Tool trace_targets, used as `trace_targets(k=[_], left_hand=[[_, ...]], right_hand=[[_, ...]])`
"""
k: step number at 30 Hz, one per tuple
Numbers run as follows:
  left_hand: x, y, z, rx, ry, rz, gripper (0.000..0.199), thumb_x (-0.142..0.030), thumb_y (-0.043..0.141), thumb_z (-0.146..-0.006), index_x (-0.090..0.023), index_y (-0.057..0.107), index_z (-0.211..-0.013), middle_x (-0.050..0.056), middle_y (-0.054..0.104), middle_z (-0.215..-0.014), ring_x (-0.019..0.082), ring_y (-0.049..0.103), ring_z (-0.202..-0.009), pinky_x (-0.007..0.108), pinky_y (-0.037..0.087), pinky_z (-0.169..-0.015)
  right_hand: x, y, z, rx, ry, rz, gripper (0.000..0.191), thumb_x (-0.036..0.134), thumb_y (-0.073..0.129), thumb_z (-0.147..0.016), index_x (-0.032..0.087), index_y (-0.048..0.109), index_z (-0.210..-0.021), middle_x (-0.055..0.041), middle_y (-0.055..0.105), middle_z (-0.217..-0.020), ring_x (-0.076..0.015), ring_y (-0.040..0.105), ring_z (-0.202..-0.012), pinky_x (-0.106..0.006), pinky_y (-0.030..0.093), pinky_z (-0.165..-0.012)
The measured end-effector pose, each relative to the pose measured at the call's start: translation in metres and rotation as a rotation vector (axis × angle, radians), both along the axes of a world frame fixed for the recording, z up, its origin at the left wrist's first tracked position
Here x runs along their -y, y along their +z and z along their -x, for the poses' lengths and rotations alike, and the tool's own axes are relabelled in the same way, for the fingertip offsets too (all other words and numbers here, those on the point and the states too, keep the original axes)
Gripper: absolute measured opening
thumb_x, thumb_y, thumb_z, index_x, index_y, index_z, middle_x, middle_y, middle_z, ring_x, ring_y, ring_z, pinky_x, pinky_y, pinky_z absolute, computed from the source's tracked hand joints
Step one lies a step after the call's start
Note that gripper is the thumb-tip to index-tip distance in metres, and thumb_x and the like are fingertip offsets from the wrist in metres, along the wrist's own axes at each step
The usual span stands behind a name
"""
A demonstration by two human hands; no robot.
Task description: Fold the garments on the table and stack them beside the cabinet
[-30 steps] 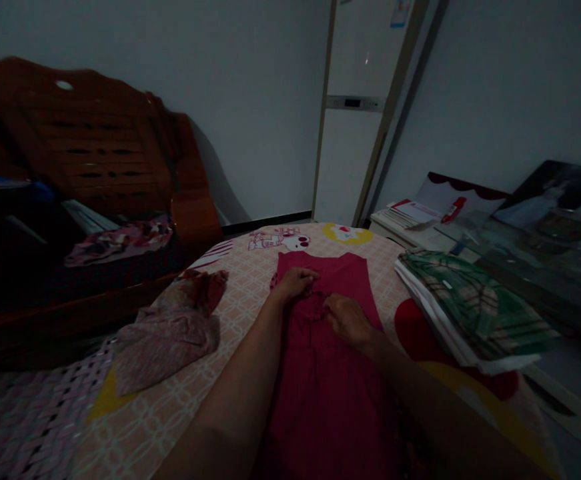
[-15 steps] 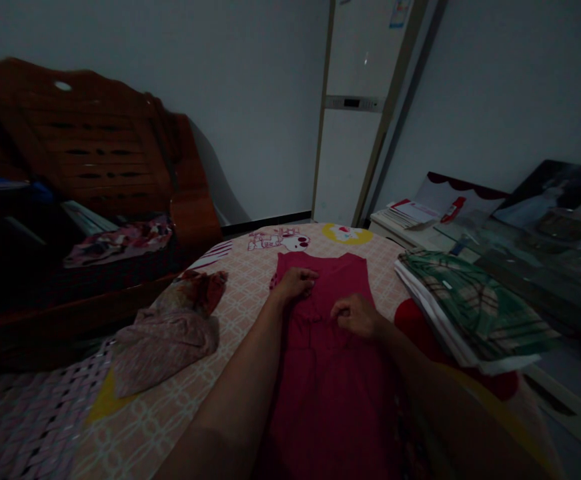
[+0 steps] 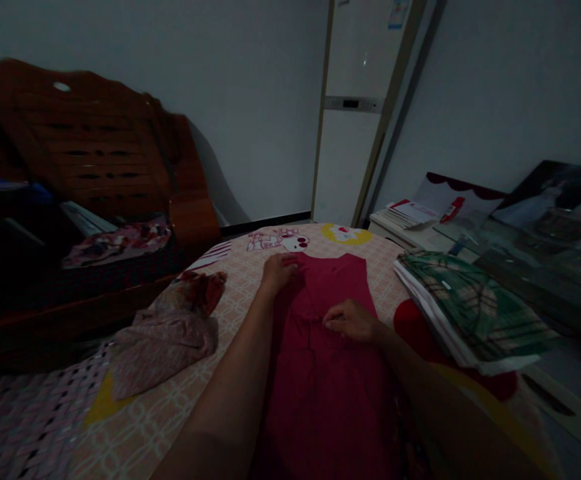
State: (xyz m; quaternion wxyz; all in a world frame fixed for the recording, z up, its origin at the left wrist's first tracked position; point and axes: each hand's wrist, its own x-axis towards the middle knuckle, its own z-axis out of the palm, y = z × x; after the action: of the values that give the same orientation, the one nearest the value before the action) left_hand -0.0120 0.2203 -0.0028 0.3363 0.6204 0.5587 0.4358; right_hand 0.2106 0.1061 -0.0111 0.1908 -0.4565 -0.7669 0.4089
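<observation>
A dark pink sleeveless garment [image 3: 320, 387], a dress by its look, lies spread on the cloth-covered table with its neckline at the far side. My left hand [image 3: 277, 273] rests at its upper left shoulder, fingers apart and bent loosely over the fabric. Near the gathered waist is my right hand [image 3: 353, 321], its thumb and fingers pinched together on the fabric. The lower end of the dress runs out of view between my forearms.
Left on the patterned tablecloth [image 3: 235, 300] lies a crumpled greyish-pink garment [image 3: 165, 347]. To the right sits a folded green plaid cloth [image 3: 480, 307] over white fabric. Beyond stand a wooden bench [image 3: 95, 153], a tall white cabinet-like unit [image 3: 345, 160] and a glass-topped stand [image 3: 515, 257].
My left hand has moved up and left, from the chest of the dress to its left shoulder edge. My right hand has shifted slightly left and down.
</observation>
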Motion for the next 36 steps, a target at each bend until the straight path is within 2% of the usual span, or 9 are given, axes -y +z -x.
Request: trace_targets(k=[3,6,12,16,19,22,26,31,36], left_hand=[[-0.004,0.010,0.032,0.194,0.211,-0.004,0.037,-0.018,0.065,-0.069,-0.010,0.073,-0.104,0.006,0.072,-0.079,0.013,0.063,-0.059,0.026,0.054,-0.061],[-0.003,0.013,0.052,0.304,0.293,-0.013,0.035,-0.022,0.067,-0.066,-0.010,0.073,-0.098,0.003,0.070,-0.073,0.011,0.060,-0.054,0.025,0.052,-0.058],[-0.002,-0.001,0.035,0.194,-0.037,0.009,0.031,-0.027,0.068,-0.067,-0.013,0.075,-0.094,0.007,0.075,-0.088,0.017,0.067,-0.074,0.030,0.054,-0.072],[-0.007,-0.014,0.028,-0.040,-0.066,0.048,0.026,-0.021,0.070,-0.062,-0.016,0.076,-0.087,0.007,0.076,-0.094,0.022,0.068,-0.090,0.032,0.051,-0.085],[-0.006,-0.014,0.041,-0.036,-0.034,0.041,0.025,-0.024,0.070,-0.063,-0.016,0.075,-0.086,0.007,0.075,-0.089,0.019,0.068,-0.080,0.029,0.051,-0.076],[0.000,-0.005,0.059,-0.185,0.016,0.137,0.015,-0.029,0.068,-0.067,-0.015,0.071,-0.069,0.004,0.068,-0.062,0.016,0.061,-0.058,0.025,0.045,-0.057],[0.007,0.004,0.072,-0.310,-0.159,0.336,0.032,-0.044,0.070,-0.067,-0.016,0.063,-0.053,0.002,0.058,-0.047,0.013,0.051,-0.045,0.025,0.036,-0.048],[0.006,0.005,0.064,-0.296,-0.307,0.425,0.040,-0.052,0.080,-0.054,-0.016,0.062,-0.054,0.001,0.057,-0.047,0.014,0.052,-0.048,0.025,0.037,-0.048],[0.005,0.006,0.057,-0.392,-0.281,0.393,0.034,-0.047,0.074,-0.060,-0.016,0.061,-0.054,0.000,0.057,-0.047,0.013,0.051,-0.048,0.025,0.036,-0.051]], right_hand=[[0.001,0.002,0.000,-0.019,0.008,0.015,0.020,0.028,0.059,-0.079,0.014,0.073,-0.082,-0.0031,0.070,-0.074,-0.0129,0.058,-0.065,-0.022,0.041,-0.058],[0.001,0.005,0.001,-0.054,0.000,0.038,0.019,0.028,0.059,-0.079,0.013,0.071,-0.080,-0.0028,0.067,-0.071,-0.0114,0.056,-0.061,-0.021,0.040,-0.055],[0.001,0.000,0.002,-0.111,-0.061,0.060,0.021,0.031,0.056,-0.083,0.014,0.069,-0.082,-0.0028,0.066,-0.070,-0.0107,0.057,-0.059,-0.020,0.041,-0.052],[0.002,-0.003,0.004,-0.112,-0.078,0.064,0.017,0.028,0.059,-0.080,0.014,0.069,-0.081,-0.0020,0.066,-0.071,-0.0096,0.057,-0.058,-0.019,0.041,-0.052],[0.000,0.003,0.003,-0.174,-0.133,0.093,0.023,0.034,0.057,-0.082,0.014,0.068,-0.084,-0.0012,0.065,-0.066,-0.0086,0.054,-0.048,-0.019,0.040,-0.046],[-0.006,0.016,-0.011,-0.154,-0.286,0.062,0.021,0.033,0.059,-0.081,0.014,0.067,-0.082,-0.0004,0.063,-0.060,-0.0080,0.052,-0.043,-0.018,0.037,-0.041],[-0.015,0.035,-0.052,0.100,-0.503,0.018,0.016,0.025,0.061,-0.079,0.015,0.062,-0.066,-0.0008,0.061,-0.054,-0.0079,0.051,-0.040,-0.017,0.036,-0.039],[-0.013,0.040,-0.087,0.383,-0.444,0.176,0.034,0.028,0.061,-0.082,0.016,0.053,-0.051,-0.0019,0.057,-0.045,-0.0087,0.049,-0.038,-0.019,0.033,-0.039],[-0.010,0.031,-0.085,0.271,-0.390,0.264,0.029,0.030,0.064,-0.076,0.018,0.052,-0.053,0.0006,0.054,-0.044,-0.0095,0.048,-0.037,-0.021,0.033,-0.038]])
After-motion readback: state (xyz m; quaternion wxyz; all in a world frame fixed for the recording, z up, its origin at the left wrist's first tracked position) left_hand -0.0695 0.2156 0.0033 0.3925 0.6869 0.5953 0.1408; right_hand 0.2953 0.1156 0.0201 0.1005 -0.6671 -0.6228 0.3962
